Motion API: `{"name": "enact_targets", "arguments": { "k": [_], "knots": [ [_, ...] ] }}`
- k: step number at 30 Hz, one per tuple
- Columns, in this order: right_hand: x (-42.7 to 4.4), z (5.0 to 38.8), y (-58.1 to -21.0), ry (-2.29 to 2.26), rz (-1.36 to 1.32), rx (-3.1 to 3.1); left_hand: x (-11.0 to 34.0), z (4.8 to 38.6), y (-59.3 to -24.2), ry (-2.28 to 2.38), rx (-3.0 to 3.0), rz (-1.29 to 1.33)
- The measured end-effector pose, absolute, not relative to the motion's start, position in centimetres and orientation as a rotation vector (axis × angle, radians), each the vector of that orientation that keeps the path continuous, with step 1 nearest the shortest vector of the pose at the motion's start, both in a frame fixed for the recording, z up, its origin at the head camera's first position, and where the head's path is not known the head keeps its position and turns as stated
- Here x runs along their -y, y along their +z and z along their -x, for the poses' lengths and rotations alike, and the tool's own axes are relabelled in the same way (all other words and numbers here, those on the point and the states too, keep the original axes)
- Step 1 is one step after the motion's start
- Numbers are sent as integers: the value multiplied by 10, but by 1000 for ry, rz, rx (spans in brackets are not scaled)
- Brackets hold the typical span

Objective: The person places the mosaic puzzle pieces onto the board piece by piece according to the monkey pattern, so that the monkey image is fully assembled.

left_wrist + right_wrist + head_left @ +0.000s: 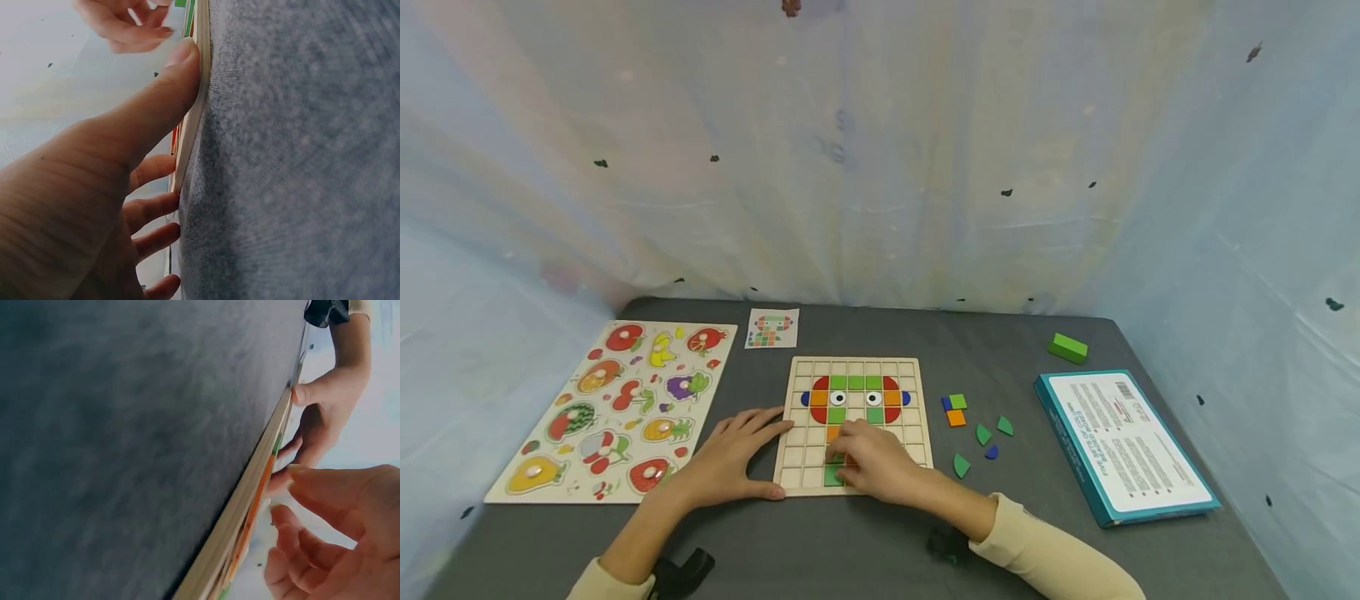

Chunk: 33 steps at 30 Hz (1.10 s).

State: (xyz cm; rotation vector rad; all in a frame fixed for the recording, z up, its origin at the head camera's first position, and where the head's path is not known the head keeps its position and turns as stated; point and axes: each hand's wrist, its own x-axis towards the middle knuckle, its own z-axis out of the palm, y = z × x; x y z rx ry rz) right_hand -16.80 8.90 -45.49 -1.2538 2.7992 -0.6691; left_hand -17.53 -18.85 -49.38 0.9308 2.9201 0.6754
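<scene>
Small nudges are the main danger here

We see the grid board (pixel 813 457) flat on the grey table (pixel 745 550), in front of the person and between the two hands, with a partly filled pattern of tiles in its cells. The left hand (pixel 733 457) is beside it, fingers spread apart and mostly straight, thumb at the near left corner and fingertips at the left edge. The right hand (pixel 880 462) is over the lower middle cells, its fingers loosely bent; in the right wrist view we find thumb and index tips apart, with nothing visible between them.

Our first worry is those fingertips. They hover close to the green tile (pixel 832 477) and the orange tile (pixel 832 432), so a brush from a knuckle could tip one onto a ridge. The right hand hides several cells, and we cannot tell whether every tile there sits flush.

If the left hand pushes harder than it should, the board could slide and jolt the whole pattern. The green quarter piece (pixel 961 466) lies just beside the right forearm, so a sideways sweep could scatter it, perhaps with the blue half-round piece (pixel 992 452) nearby. Finally, the pattern card (pixel 772 328) is small and beyond the board; we think a misread square could put a colour in the wrong cell.
</scene>
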Motion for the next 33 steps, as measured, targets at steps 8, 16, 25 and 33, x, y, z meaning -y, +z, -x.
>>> {"name": "enact_targets", "arguments": {
  "k": [8, 16, 25, 33],
  "knots": [
    [-105, 138, -452, -169, 1520, -2822, 189, 176, -493, 671, -2916, -931],
    [-113, 118, -454, -9, 1442, -2611, 190, 175, -491, 684, -2943, -956],
    [-160, 156, -449, -430, 1221, -2955, 188, 176, -493, 652, -2924, -920],
    [-219, 195, -462, -348, 696, -3243, 188, 176, -492, 648, -2920, -916]
  ]
}}
